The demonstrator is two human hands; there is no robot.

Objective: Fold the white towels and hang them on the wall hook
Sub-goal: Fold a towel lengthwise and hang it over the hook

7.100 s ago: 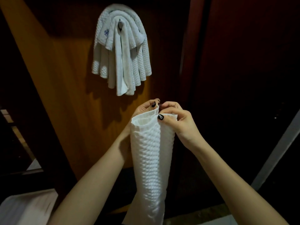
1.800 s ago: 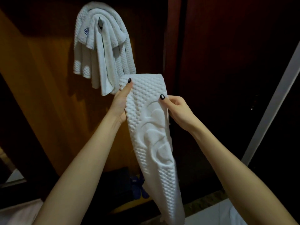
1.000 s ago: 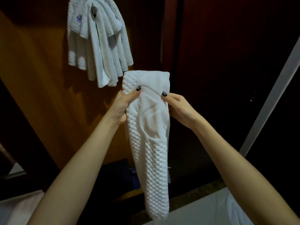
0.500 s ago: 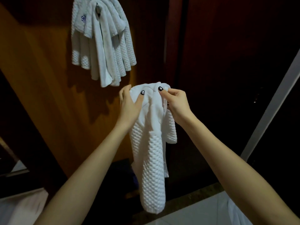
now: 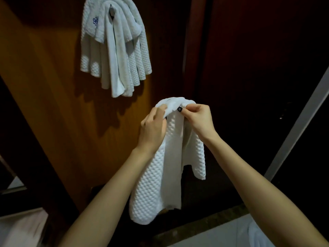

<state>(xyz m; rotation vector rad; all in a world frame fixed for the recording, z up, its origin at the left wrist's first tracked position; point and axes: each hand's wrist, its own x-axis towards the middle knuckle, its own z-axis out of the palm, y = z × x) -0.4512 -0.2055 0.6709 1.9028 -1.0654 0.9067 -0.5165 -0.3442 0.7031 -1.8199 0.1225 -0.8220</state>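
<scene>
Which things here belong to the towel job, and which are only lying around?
Belong to the job:
- held towel, gripped at its top by the left hand and right hand
- hung towels
- wall hook

Only lying around:
- white cloth, lower left
- grey bar, right
- white fabric, lower right

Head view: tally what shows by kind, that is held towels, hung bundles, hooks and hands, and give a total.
Held white towel: 1
Hung towel bundle: 1, layers too overlapped to count singly
Wall hook: 1
Hands: 2, left hand and right hand, both gripping the held one
Total: 5
</scene>
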